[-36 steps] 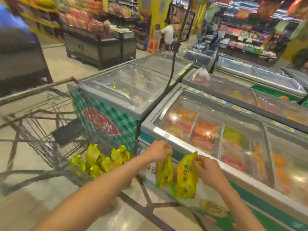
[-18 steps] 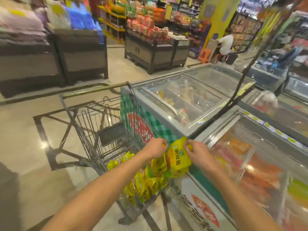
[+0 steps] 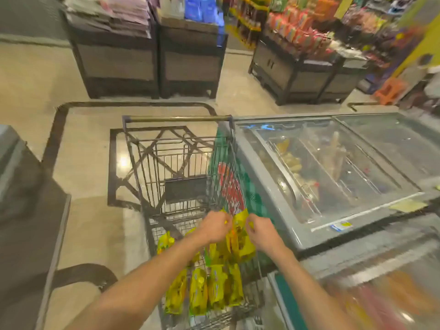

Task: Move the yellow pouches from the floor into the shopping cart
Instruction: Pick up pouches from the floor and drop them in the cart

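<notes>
Head view. The shopping cart [image 3: 176,119] is centre frame on the tiled floor [image 3: 90,163], with its handle bar at the far end. The cart's right wall is just beside a chest freezer [image 3: 333,167].

The left hand [image 3: 215,226] and right hand [image 3: 264,232] are close together over the cart, towards its right wall. Both have curled fingers pinching the top edge of a held bunch of yellow pouches [image 3: 240,244]. The bunch hangs between the hands, inside the basket outline and above the load. It is too blurred to count the pouches or to tell whether they touch the load.

Cart load: loose yellow pouches [image 3: 204,289] lie packed side by side on the basket bottom at the near end. One single pouch [image 3: 165,241] leans near the left wall. A dark seat flap [image 3: 185,189] sits at the cart's far end, below the handle.

The chest freezer has glass sliding lids with packs visible under them. A green check panel [image 3: 231,184] with a red logo faces the cart and shows through the wires. A second freezer [image 3: 381,282] is at lower right, just beside the first, its contents a blur.

Far side of the floor: three dark display stands [image 3: 119,60] loaded with packaged goods, and an orange stool [image 3: 388,89] at the right. A dark grey unit [image 3: 23,210] runs along the left frame edge.
</notes>
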Available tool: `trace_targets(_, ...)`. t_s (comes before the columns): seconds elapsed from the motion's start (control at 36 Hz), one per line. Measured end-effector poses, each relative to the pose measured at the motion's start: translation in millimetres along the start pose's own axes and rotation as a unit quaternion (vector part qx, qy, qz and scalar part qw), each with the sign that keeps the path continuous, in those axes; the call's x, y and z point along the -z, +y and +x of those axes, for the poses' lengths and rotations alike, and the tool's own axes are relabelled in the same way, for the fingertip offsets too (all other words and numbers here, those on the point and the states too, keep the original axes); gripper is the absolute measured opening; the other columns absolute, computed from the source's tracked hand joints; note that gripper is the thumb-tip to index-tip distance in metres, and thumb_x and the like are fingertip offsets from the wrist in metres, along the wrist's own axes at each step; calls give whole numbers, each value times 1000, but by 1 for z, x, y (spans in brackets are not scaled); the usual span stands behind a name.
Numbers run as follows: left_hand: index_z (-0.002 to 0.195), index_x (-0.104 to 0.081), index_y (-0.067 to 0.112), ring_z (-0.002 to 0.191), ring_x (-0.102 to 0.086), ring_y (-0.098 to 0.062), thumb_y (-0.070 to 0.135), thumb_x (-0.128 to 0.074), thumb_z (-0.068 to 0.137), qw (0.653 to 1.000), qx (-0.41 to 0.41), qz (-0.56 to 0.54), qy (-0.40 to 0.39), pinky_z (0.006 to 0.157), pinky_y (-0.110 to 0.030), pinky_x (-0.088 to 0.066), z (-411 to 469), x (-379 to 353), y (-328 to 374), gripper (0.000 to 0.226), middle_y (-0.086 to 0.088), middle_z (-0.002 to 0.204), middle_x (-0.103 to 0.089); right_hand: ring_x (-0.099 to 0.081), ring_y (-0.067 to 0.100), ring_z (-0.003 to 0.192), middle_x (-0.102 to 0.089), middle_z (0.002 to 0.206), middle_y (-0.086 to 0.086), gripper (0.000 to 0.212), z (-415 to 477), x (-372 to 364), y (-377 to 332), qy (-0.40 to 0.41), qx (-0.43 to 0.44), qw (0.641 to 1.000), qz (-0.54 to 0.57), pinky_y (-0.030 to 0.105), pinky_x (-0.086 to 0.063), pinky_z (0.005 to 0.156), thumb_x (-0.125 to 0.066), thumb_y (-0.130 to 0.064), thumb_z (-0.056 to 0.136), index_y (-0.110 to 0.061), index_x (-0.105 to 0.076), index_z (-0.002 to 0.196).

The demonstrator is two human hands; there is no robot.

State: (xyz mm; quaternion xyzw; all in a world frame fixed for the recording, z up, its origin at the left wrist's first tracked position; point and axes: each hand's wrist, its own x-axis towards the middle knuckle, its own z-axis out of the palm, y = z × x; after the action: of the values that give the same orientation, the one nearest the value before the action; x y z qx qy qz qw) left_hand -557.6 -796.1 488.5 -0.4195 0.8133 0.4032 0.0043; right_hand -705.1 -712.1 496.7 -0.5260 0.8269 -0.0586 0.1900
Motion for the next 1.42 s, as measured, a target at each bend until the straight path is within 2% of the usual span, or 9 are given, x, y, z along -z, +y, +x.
trace_targets(0.08, 90, -72, 10, 93, -67, -33, 17, -44, 92, 1000, 21, 16, -1, 86, -40, -52, 31, -8, -6, 30, -15, 94, -73, -64, 42, 80, -66, 84, 24, 22, 36, -19, 11, -38, 28, 999, -13, 43, -49, 64, -41, -23, 90, -11, -55, 102)
trace_targets(0.17, 100, -70, 8, 101, -64, -35, 18, -41, 98, 998, 33, 46, -5, 89, -39, -48, 53, -19, -14, 31, -18, 105, -71, -63, 44, 87, -65, 91, 27, 23, 65, -36, 16, -68, 33, 997, -26, 46, -51, 70, -42, -18, 89, -9, -55, 107)
trace_targets(0.31, 109, -63, 6, 102, -64, -38, 24, -36, 103, 995, 78, 49, -24, 86, -45, -50, 89, -47, -43, 33, -22, 108, -68, -65, 42, 90, -66, 94, 26, 23, 114, -79, 36, -131, 33, 991, -22, 45, -52, 71, -40, -13, 86, -6, -56, 100)
trace_targets(0.42, 118, -62, 5, 108, -60, -35, 22, -41, 103, 992, 117, 28, -35, 92, -39, -48, 115, -68, -63, 32, -18, 116, -64, -65, 41, 90, -65, 93, 25, 23, 138, -109, 46, -179, 22, 983, -37, 40, -49, 66, -43, -8, 85, -5, -53, 105)
trace_targets(0.56, 111, -62, 1, 105, -62, -41, 10, -37, 101, 992, 89, 54, -72, 88, -49, -49, 146, -97, -78, 28, -22, 110, -67, -64, 42, 96, -64, 100, 25, 29, 156, -135, 54, -234, 6, 971, -55, 45, -52, 73, -48, -7, 82, -6, -50, 110)
trace_targets(0.69, 120, -58, 2, 106, -62, -40, 14, -35, 103, 983, 118, 88, -112, 87, -49, -49, 153, -126, -99, 31, -26, 110, -66, -64, 41, 101, -64, 105, 27, 32, 169, -160, 69, -264, -19, 962, -67, 47, -52, 79, -44, -1, 82, 0, -52, 113)
trace_targets(0.83, 116, -60, 1, 108, -61, -37, 1, -43, 96, 974, 133, 86, -161, 89, -44, -48, 158, -151, -114, 26, -20, 114, -66, -65, 38, 97, -65, 104, 24, 32, 174, -180, 79, -299, -26, 951, -77, 41, -50, 74, -41, 7, 84, 0, -53, 112)
trace_targets(1.25, 112, -59, -1, 100, -63, -40, 0, -38, 99, 973, 149, 20, -176, 82, -46, -49, 167, -170, -144, 25, -25, 107, -65, -63, 36, 97, -61, 108, 19, 48, 182, -216, 85, -310, -17, 947, -81, 43, -53, 79, -37, 10, 84, -6, -44, 128)
trace_targets(1.42, 137, -51, 18, 116, -58, -35, 13, -43, 98, 975, 150, 3, -167, 94, -42, -51, 154, -147, -141, 40, -20, 124, -62, -63, 33, 94, -58, 112, 16, 60, 177, -200, 81, -316, -7, 948, -46, 42, -55, 78, -38, 7, 84, -18, -39, 139)
